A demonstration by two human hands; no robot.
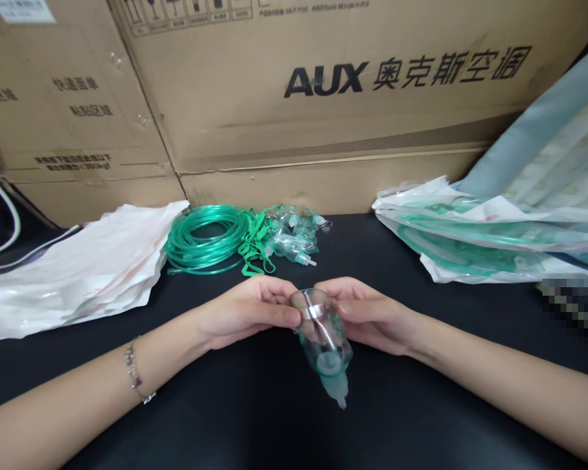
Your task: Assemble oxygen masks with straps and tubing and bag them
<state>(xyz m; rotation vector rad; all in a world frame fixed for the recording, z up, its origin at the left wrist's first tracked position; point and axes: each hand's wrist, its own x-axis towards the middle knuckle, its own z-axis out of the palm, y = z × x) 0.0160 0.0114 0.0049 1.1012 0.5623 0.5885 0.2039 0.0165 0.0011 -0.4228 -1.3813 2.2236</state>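
Both hands meet over the black table (pixel 274 418) and hold a clear green plastic oxygen mask (pixel 323 339). My left hand (pixel 245 310) pinches the mask's upper rim by its metal nose strip (pixel 315 311). My right hand (pixel 367 313) grips the same rim from the other side, fingers curled. The mask's connector tip (pixel 340 391) points down toward me. A bracelet (pixel 134 372) is on my left wrist.
A coil of green tubing (pixel 206 238) with green straps and more clear masks (pixel 294 238) lies behind the hands. Empty white bags (pixel 78 267) are piled at left, packed bags (pixel 475 235) at right. Large cardboard boxes (pixel 323 104) wall off the back.
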